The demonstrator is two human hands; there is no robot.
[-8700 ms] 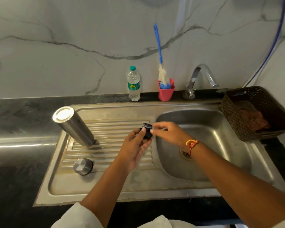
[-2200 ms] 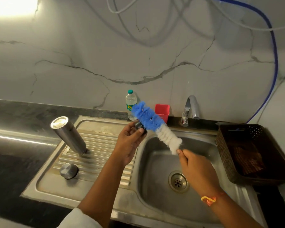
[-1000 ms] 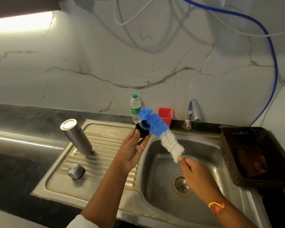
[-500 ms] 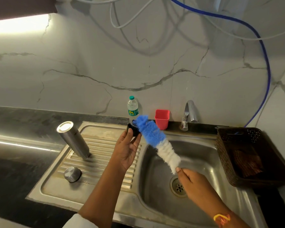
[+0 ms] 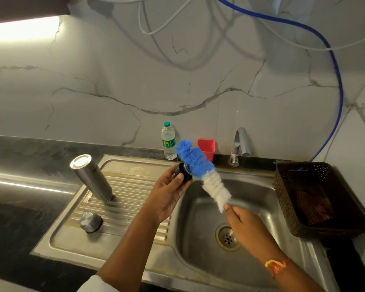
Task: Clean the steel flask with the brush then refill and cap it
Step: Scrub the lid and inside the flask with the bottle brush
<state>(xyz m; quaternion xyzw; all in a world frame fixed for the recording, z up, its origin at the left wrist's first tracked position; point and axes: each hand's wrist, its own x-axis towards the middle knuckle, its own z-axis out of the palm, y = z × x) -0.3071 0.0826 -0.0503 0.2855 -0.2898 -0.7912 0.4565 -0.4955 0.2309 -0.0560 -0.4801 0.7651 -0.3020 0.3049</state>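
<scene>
Green-labelled bottle (image 5: 168, 144), writing unreadable, steel flask (image 5: 92, 178)

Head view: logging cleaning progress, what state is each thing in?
Steel flask: uncapped, standing mouth down on drainboard.
Steel cap: off, lying on drainboard.
Black stopper: held in left hand, bristles against it.
Brush: gripped by right hand.
Tap: no water running.
Water bottle: capped, upright.

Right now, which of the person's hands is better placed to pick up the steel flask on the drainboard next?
Probably the left hand. It is nearer the steel flask on the drainboard, holding only the small black stopper. The right hand grips the brush over the basin, farther away.
</scene>
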